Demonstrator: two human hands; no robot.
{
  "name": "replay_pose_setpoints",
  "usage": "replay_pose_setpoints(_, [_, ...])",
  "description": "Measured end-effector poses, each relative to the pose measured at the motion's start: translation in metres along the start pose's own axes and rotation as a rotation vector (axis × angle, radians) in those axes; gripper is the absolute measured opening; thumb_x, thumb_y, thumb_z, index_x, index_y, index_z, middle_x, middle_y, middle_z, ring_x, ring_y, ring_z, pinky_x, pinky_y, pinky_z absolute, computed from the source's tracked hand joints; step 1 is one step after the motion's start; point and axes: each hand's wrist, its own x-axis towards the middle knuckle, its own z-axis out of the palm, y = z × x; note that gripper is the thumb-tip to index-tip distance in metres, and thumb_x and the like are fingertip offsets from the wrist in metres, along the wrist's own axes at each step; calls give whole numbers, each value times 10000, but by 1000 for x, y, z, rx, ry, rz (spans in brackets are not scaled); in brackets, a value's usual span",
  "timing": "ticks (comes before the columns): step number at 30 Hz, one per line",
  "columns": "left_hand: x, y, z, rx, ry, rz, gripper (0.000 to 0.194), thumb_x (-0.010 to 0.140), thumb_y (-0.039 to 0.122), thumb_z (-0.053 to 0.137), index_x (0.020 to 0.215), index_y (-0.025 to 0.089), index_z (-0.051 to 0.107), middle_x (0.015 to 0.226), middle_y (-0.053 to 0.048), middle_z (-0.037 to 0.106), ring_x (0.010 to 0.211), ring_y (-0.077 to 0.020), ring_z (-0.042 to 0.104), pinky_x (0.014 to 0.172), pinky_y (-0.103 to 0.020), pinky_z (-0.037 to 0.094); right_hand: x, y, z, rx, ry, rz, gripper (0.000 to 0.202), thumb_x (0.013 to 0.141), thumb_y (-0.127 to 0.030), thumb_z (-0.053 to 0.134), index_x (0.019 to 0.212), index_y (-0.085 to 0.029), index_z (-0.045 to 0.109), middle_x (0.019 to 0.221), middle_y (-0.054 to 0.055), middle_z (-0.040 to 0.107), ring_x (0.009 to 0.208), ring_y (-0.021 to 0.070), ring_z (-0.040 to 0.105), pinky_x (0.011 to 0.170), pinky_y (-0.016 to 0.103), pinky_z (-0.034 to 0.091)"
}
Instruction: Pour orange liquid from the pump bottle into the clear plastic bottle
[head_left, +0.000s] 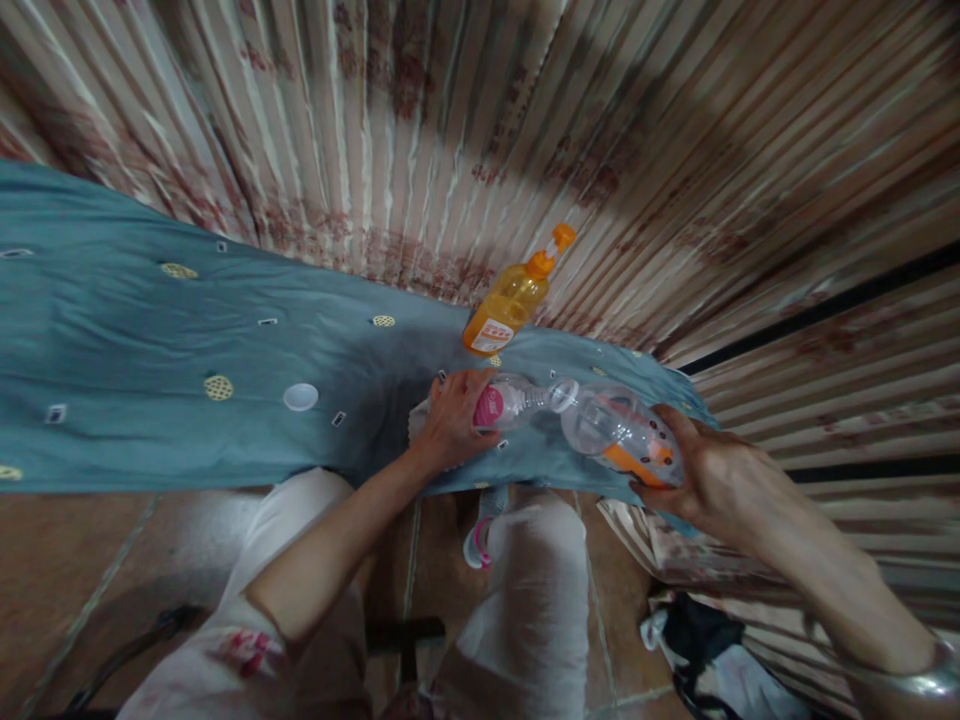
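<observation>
My left hand [459,415] is wrapped round a clear bottle with a pink label [491,405], its ribbed neck pointing right. A larger clear bottle with orange markings [619,435] is in my right hand [686,465], fingers closed on its base end and its mouth turned left. The two mouths are close to each other over the teal cloth; whether they touch I cannot tell. Behind them stands an orange pump bottle [504,310] with a white label, partly filled with yellow-orange liquid. Something pale lies beside my left hand, mostly hidden.
A teal patterned cloth [150,340] covers the long narrow surface, with a white round disc [301,397] left of my hands. Pleated floral curtains [420,150] hang behind and to the right. Dark and pale fabric [705,640] is at the lower right.
</observation>
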Motion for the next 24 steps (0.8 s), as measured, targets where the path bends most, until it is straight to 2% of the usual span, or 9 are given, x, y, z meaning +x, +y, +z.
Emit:
replay_pose_setpoints(4, [0, 0, 0, 7, -1, -1, 823, 678, 327, 729, 1390, 211, 334, 1351, -119, 489, 1240, -310, 443, 1073, -523, 308, 1, -2, -3, -1, -8, 9, 465, 770, -359, 609, 1166, -145, 493, 754, 65, 672, 652, 267, 664, 559, 303, 431])
replay_pose_setpoints(13, [1, 1, -1, -5, -18, -22, 834, 672, 322, 728, 1397, 226, 326, 1368, -117, 476, 1252, -314, 434, 1079, -531, 295, 4, -7, -12, -5, -112, 66, 394, 788, -338, 615, 1111, -152, 485, 785, 110, 694, 705, 313, 697, 597, 335, 478])
replay_pose_setpoints(21, [0, 0, 0, -9, -4, -10, 836, 672, 331, 730, 1397, 225, 328, 1362, -116, 483, 1244, -310, 441, 1084, -533, 289, 4, -5, -7, -3, -79, 54, 492, 757, -342, 646, 1168, -131, 477, 765, 93, 700, 691, 300, 695, 591, 326, 480])
replay_pose_setpoints(24, [1, 2, -2, -10, -14, -25, 834, 666, 329, 733, 1394, 235, 338, 1360, -116, 482, 1242, -318, 444, 1079, -531, 295, 3, -4, -7, -12, -63, 49, 458, 772, -366, 629, 1150, -150, 483, 789, 93, 701, 695, 297, 694, 578, 322, 472])
